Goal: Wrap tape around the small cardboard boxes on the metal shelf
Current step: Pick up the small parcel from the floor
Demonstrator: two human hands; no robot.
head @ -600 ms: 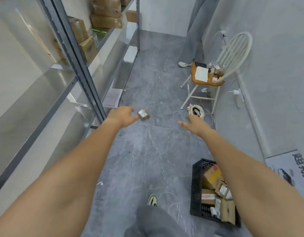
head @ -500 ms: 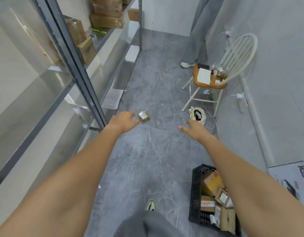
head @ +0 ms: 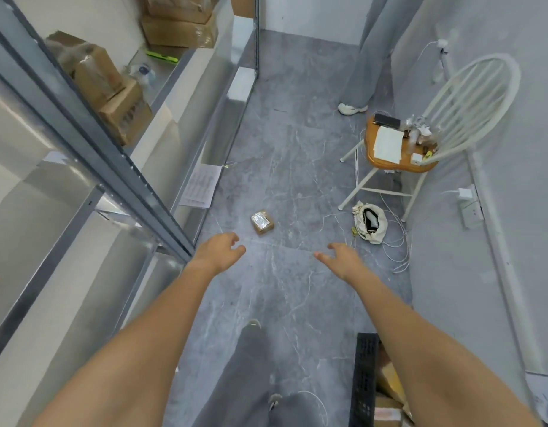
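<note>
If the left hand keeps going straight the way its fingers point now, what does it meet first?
Probably the small cardboard box on the floor, just ahead and slightly right of the left hand. Depth is unclear; it may be in mid-air.

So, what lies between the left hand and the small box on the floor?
Only bare grey floor, in the head view, between left hand and small box.

I am cataloguing colours: small cardboard box (head: 262,222) showing brown with a silvery label; floor (head: 285,167) showing grey with white veining; metal shelf (head: 90,140) gleaming silver-grey; chair (head: 470,100) showing white spindles over an orange-brown seat; crate (head: 363,380) showing black.
</note>
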